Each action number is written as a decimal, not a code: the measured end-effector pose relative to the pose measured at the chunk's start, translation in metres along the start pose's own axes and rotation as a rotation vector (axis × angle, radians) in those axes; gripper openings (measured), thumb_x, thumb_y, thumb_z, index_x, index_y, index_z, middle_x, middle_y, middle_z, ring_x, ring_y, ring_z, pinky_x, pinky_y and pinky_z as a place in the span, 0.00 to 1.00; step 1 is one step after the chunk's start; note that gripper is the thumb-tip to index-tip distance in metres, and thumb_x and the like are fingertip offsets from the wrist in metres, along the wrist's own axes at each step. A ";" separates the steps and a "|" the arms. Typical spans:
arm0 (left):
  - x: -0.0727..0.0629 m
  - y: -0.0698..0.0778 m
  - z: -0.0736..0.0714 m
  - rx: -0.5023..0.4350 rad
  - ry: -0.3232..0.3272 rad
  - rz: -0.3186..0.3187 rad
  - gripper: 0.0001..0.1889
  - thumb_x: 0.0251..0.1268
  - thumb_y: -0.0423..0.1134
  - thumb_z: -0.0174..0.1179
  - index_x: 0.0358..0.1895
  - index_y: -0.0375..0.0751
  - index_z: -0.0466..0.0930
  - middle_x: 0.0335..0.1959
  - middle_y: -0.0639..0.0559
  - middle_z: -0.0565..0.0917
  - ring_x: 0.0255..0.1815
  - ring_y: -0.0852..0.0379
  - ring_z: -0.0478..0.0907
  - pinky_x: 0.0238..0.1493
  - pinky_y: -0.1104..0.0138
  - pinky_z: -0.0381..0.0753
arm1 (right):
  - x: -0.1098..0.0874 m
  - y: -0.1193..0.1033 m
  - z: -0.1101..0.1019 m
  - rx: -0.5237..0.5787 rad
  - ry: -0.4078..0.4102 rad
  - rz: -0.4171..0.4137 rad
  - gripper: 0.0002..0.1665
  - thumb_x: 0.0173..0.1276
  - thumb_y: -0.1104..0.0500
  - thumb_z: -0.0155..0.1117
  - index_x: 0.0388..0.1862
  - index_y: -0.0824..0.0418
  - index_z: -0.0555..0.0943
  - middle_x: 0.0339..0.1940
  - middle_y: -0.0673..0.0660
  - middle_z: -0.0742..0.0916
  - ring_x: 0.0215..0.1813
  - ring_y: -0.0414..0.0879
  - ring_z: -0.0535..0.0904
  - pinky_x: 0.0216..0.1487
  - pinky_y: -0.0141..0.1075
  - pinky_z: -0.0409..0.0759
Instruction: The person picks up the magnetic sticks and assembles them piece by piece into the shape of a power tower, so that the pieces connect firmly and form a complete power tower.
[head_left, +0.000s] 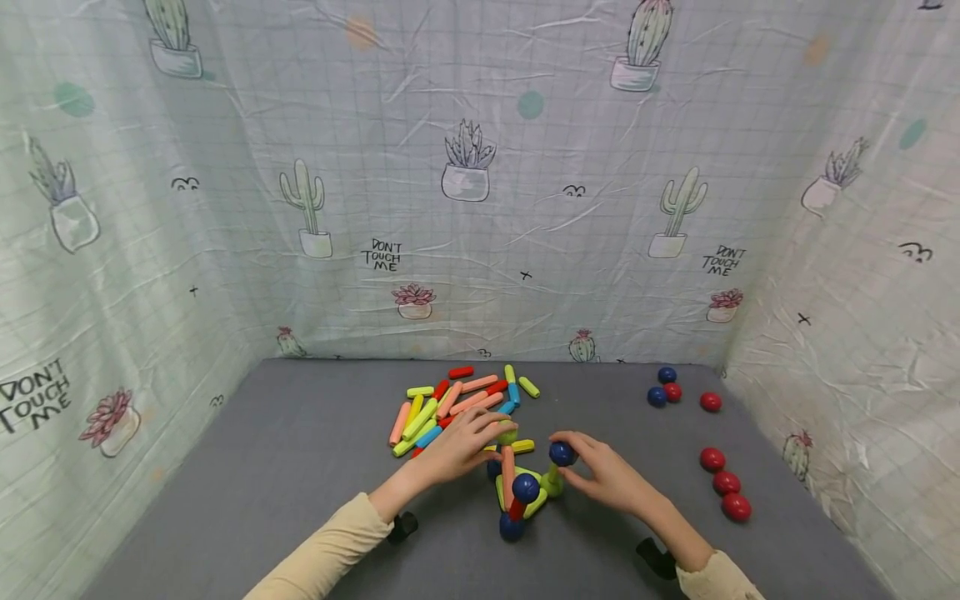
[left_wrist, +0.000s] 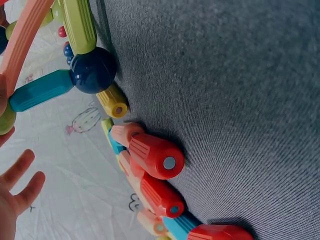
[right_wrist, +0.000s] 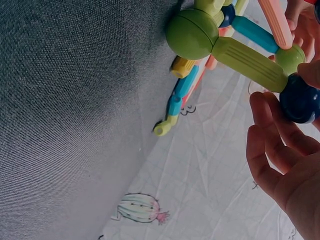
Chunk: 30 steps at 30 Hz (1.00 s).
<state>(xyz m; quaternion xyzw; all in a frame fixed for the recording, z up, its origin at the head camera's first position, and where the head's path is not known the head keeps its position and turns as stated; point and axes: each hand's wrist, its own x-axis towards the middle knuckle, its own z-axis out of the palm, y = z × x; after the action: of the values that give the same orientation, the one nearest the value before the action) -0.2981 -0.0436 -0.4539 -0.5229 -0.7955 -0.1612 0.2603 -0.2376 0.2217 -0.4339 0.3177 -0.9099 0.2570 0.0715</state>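
Observation:
A construction of magnetic sticks and balls stands at the table's middle. My left hand (head_left: 459,443) holds the light green ball (head_left: 507,432) on top, where a salmon stick (head_left: 509,477) and a blue stick (left_wrist: 42,91) meet. With thumb and fingers, my right hand (head_left: 606,477) pinches a dark blue ball (right_wrist: 301,100). That ball touches the upper end of a green stick (right_wrist: 250,64), which rises from a larger green ball (right_wrist: 191,34) at the base. Nearer the front, a red stick (head_left: 517,510) joins an upper blue ball (head_left: 526,488) to a lower blue ball (head_left: 512,527).
Loose sticks in several colours, including a red stick (left_wrist: 156,156), lie heaped behind and left of the construction. A yellow stick (head_left: 522,447) lies just behind it. At right are several balls, among them a red ball (head_left: 736,507) and a blue ball (head_left: 657,397). Patterned cloth (head_left: 480,233) surrounds the table.

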 end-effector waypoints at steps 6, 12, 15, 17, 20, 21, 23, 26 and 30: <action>-0.006 0.010 -0.003 0.018 0.043 -0.079 0.27 0.52 0.44 0.63 0.58 0.46 0.68 0.53 0.49 0.73 0.51 0.56 0.69 0.49 0.65 0.72 | 0.002 0.002 -0.001 0.013 -0.014 0.000 0.27 0.58 0.59 0.62 0.58 0.53 0.67 0.51 0.52 0.78 0.42 0.37 0.76 0.40 0.31 0.78; -0.019 0.033 -0.006 -0.014 0.082 -0.176 0.19 0.53 0.37 0.61 0.50 0.41 0.73 0.39 0.52 0.75 0.36 0.62 0.69 0.35 0.72 0.71 | 0.002 0.011 -0.004 0.049 -0.080 -0.004 0.36 0.57 0.62 0.62 0.64 0.53 0.60 0.46 0.50 0.80 0.39 0.40 0.76 0.36 0.34 0.77; -0.025 0.042 -0.002 -0.066 -0.040 -0.151 0.16 0.54 0.41 0.60 0.47 0.43 0.73 0.38 0.54 0.75 0.35 0.63 0.67 0.35 0.75 0.69 | 0.003 0.018 -0.006 0.042 -0.108 -0.001 0.38 0.56 0.64 0.62 0.65 0.56 0.59 0.39 0.49 0.80 0.37 0.43 0.76 0.33 0.33 0.75; -0.028 0.046 0.001 -0.082 -0.130 -0.134 0.17 0.56 0.49 0.59 0.46 0.47 0.73 0.39 0.56 0.75 0.37 0.64 0.66 0.36 0.76 0.67 | 0.003 0.023 -0.005 0.036 -0.119 -0.001 0.36 0.55 0.65 0.62 0.63 0.58 0.60 0.36 0.50 0.80 0.37 0.45 0.76 0.33 0.34 0.75; -0.029 0.049 0.007 -0.075 -0.201 -0.138 0.19 0.55 0.59 0.55 0.42 0.51 0.73 0.36 0.59 0.73 0.34 0.65 0.62 0.33 0.79 0.61 | 0.004 0.028 -0.002 0.000 -0.136 -0.026 0.29 0.55 0.65 0.62 0.57 0.60 0.66 0.37 0.51 0.80 0.37 0.45 0.76 0.35 0.36 0.76; -0.029 0.050 0.008 -0.065 -0.211 -0.147 0.19 0.54 0.61 0.54 0.39 0.51 0.74 0.33 0.59 0.73 0.33 0.65 0.61 0.32 0.78 0.59 | 0.003 0.030 0.000 -0.009 -0.141 -0.044 0.25 0.55 0.65 0.62 0.53 0.60 0.69 0.37 0.51 0.81 0.37 0.45 0.76 0.35 0.36 0.76; -0.029 0.051 0.009 -0.045 -0.233 -0.172 0.21 0.51 0.64 0.54 0.36 0.51 0.75 0.29 0.61 0.71 0.30 0.65 0.59 0.30 0.78 0.56 | 0.003 0.035 0.004 -0.032 -0.149 -0.086 0.17 0.55 0.64 0.63 0.45 0.60 0.74 0.35 0.52 0.82 0.36 0.45 0.77 0.35 0.35 0.75; -0.029 0.053 0.011 -0.023 -0.274 -0.206 0.22 0.48 0.65 0.56 0.33 0.51 0.77 0.27 0.62 0.71 0.29 0.66 0.58 0.28 0.78 0.54 | 0.001 0.041 0.012 -0.038 -0.165 -0.124 0.10 0.56 0.61 0.64 0.37 0.58 0.77 0.33 0.53 0.82 0.35 0.44 0.77 0.34 0.33 0.75; -0.030 0.055 0.012 -0.033 -0.302 -0.236 0.23 0.47 0.65 0.57 0.37 0.52 0.78 0.33 0.61 0.75 0.31 0.65 0.60 0.28 0.78 0.56 | 0.000 0.046 0.020 0.002 -0.150 -0.138 0.09 0.56 0.60 0.64 0.37 0.58 0.78 0.32 0.54 0.82 0.34 0.44 0.78 0.34 0.33 0.76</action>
<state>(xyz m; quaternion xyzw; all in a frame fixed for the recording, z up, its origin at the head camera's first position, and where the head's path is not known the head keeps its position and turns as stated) -0.2412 -0.0377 -0.4816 -0.4482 -0.8787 -0.1233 0.1086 -0.2657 0.2421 -0.4707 0.3979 -0.8885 0.2279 0.0204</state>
